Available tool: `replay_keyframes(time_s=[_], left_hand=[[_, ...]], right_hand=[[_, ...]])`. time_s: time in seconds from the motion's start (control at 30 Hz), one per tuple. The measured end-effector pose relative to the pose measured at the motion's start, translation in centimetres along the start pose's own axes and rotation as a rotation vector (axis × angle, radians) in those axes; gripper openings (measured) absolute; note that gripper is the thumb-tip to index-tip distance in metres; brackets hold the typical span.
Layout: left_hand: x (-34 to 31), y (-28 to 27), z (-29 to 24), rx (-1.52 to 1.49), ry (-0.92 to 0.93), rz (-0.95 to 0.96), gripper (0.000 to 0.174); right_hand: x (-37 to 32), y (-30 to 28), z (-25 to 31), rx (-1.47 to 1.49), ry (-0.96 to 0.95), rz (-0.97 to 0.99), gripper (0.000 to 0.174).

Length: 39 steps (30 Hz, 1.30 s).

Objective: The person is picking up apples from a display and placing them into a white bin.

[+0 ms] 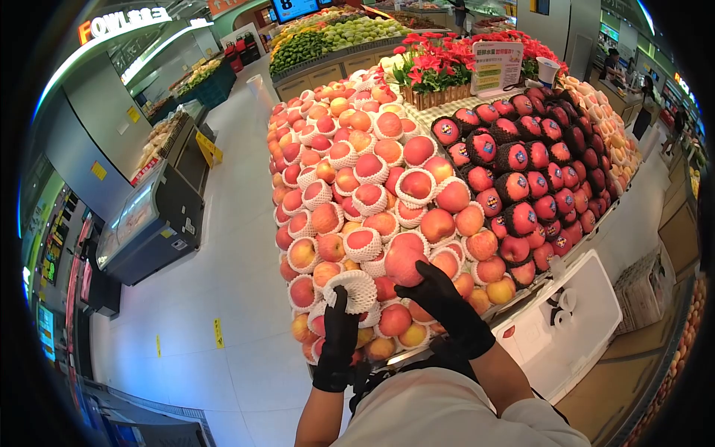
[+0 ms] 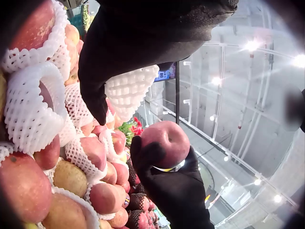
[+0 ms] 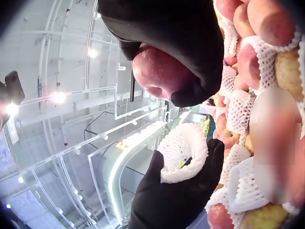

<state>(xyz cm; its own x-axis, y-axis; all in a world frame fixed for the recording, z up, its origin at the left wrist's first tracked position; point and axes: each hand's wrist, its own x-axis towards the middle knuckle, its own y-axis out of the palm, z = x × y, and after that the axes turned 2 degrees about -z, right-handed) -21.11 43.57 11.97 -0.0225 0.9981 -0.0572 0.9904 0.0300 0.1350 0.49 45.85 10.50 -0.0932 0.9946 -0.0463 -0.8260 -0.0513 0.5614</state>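
My black-gloved left hand (image 1: 340, 339) holds an empty white foam net sleeve (image 1: 356, 289) over the front of the fruit pile. In the right wrist view, the round opening of the foam net sleeve (image 3: 199, 148) shows, with gloved fingers and thumb around it. A large red apple (image 1: 404, 267) is in my right hand (image 1: 445, 307), also gloved in black. The left wrist view shows the bare apple (image 2: 170, 138) gripped between fingers and thumb, apart from the sleeve. Below both hands lie many apples, most in white foam nets (image 1: 362, 244).
Dark-netted red apples (image 1: 515, 186) fill the display's right side. Red flowers (image 1: 424, 63) and a sign (image 1: 497, 67) stand at its back. A white foam box (image 1: 566, 328) sits at front right. A freezer case (image 1: 153, 216) stands left across the aisle floor (image 1: 238, 194).
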Motion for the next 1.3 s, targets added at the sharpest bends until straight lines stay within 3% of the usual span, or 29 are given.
replay_keyframes(time_s=[0.03,0.1,0.2,0.3,0.4,0.47,0.5,0.53,0.6,0.7,0.83,1.0,1.13,1.3], left_hand=[[0.0,0.0,0.1,-0.074,-0.053,0.004,0.032],[0.0,0.2,0.1,-0.21,-0.124,-0.001,0.036],[0.1,0.2,0.2,-0.361,-0.166,-0.001,0.042],[-0.3,0.0,-0.4,-0.403,-0.173,0.021,0.045],[-0.6,-1.0,-0.4,-0.152,-0.091,0.06,0.038],[-0.4,-2.6,1.5,0.05,0.052,0.055,0.042],[-0.7,-2.8,1.3,-0.043,0.032,0.089,0.047],[-0.5,-3.4,1.6,0.241,0.145,0.077,0.05],[-0.9,-3.3,0.4,0.323,0.112,0.116,0.053],[-1.2,-2.6,-0.4,0.289,0.091,0.186,0.054],[-2.2,-1.6,-0.7,0.236,0.054,0.281,0.053],[-2.3,-0.3,-0.9,0.313,0.059,0.501,0.054],[-2.7,0.5,0.3,0.316,0.077,0.503,0.052],[-3.3,2.6,-0.1,0.335,0.103,0.532,0.053]], right_hand=[[0.0,0.8,0.7,0.152,0.064,0.018,0.067],[-1.1,2.4,3.3,0.182,0.138,-0.011,0.067],[-1.2,2.1,3.2,-0.377,-0.089,0.0,0.069],[-1.7,2.2,3.2,-0.558,-0.198,-0.014,0.071],[-2.3,1.5,2.4,-0.618,-0.194,-0.044,0.073],[-3.5,1.2,2.5,-0.585,-0.132,-0.099,0.075],[-4.3,1.0,2.8,-0.579,-0.112,-0.131,0.076],[-5.3,0.7,2.9,-0.574,-0.095,-0.167,0.076],[-7.2,-1.1,2.4,-0.614,-0.112,-0.271,0.078],[-10.1,-3.6,1.7,-0.547,-0.166,-0.427,0.081],[-16.2,-4.9,3.1,-0.481,-0.184,-0.598,0.07],[-24.3,-9.2,3.0,-0.188,-0.185,-0.863,0.064],[-29.4,-11.7,4.1,0.024,-0.191,-0.942,0.062],[-31.9,-15.7,4.2,-0.131,-0.228,-1.074,0.066]])
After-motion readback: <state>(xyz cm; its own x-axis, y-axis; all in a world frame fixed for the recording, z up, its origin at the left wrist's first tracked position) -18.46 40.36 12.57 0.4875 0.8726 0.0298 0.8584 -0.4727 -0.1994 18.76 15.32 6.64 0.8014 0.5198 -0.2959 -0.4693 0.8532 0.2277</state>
